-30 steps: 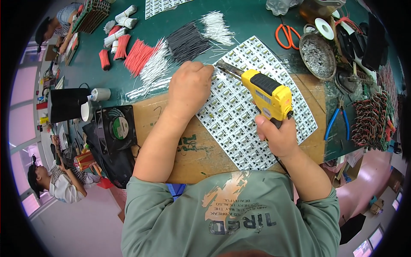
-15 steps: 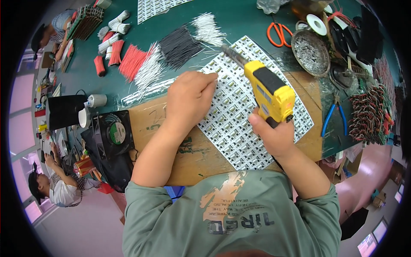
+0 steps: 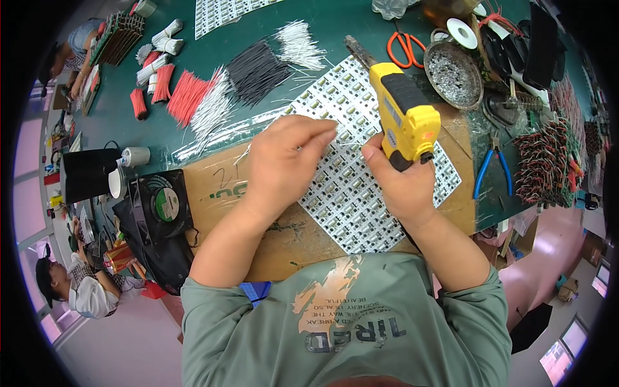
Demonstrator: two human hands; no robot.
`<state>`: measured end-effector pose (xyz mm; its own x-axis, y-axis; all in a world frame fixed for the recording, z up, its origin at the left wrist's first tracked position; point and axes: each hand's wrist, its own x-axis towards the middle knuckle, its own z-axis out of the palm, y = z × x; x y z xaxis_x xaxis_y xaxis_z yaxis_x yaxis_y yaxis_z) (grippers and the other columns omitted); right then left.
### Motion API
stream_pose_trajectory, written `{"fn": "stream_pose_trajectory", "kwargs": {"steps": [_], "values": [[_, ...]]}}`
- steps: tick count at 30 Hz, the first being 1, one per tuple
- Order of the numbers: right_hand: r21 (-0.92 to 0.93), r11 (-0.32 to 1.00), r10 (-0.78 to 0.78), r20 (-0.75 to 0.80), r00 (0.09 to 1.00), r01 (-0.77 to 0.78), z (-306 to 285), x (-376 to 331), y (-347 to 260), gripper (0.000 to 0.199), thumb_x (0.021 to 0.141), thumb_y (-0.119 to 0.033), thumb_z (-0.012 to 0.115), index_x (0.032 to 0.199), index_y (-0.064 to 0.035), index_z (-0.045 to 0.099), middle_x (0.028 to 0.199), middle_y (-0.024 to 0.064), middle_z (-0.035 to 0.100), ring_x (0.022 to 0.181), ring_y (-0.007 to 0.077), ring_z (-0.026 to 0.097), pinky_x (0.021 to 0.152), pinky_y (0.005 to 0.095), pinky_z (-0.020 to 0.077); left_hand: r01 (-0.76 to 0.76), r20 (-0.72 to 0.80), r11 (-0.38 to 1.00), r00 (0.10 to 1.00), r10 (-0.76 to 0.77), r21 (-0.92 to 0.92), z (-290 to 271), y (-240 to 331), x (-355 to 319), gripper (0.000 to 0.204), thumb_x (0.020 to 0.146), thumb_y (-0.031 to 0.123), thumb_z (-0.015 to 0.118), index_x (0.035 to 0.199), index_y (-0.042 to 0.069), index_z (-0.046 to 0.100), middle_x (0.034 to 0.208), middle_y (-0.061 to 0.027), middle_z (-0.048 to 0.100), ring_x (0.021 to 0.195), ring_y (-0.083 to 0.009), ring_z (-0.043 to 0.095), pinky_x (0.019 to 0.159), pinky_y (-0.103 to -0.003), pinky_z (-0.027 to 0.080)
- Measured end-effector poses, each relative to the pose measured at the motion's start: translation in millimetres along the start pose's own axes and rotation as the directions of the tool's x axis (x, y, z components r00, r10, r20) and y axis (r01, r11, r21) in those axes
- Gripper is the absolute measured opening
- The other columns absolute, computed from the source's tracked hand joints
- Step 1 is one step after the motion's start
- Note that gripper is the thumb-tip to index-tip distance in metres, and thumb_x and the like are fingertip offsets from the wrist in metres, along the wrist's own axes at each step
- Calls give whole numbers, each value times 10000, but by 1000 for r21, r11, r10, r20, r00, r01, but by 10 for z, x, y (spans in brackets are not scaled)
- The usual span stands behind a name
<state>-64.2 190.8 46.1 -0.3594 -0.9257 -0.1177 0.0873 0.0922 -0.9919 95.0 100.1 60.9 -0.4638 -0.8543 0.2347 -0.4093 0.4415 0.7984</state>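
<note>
Right hand [image 3: 398, 187] is clamped around the yellow soldering gun [image 3: 401, 116], whose long axis runs up and left with the tip off the white LED board panel [image 3: 361, 193]. Left hand [image 3: 284, 161] rests on the panel just beside it, fingertips pinched, though what they hold I can't tell.

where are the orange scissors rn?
Head view, upper right on the green table: the orange scissors lie just left of the round metal dish, beyond the yellow tool in the right hand.
</note>
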Motion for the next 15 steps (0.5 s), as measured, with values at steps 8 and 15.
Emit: {"fn": "stream_pose_trajectory", "kwargs": {"steps": [8, 15], "values": [[-59, 998, -16, 72, 997, 20, 4, 25, 12, 235, 853, -38, 673, 1056, -35, 554, 874, -6, 600, 769, 63, 559, 695, 229, 467, 139, 163, 959, 981, -100, -246, 29, -6, -31, 97, 829, 89, 687, 911, 38, 700, 840, -57, 677, 752, -180, 619, 702, -291, 485], [-25, 999, -24, 108, 994, 27, -7, 19, 2, 270, 852, -42, 675, 1093, -35, 553, 898, 0, 611, 791, 70, 569, 698, 237, 475, 426, 360, 842, 882, -305, -330, 11, 22, -63, 107, 864, 116, 660, 939, 42, 679, 829, -59, 657, 738, -171, 612, 670, -285, 484]]}}
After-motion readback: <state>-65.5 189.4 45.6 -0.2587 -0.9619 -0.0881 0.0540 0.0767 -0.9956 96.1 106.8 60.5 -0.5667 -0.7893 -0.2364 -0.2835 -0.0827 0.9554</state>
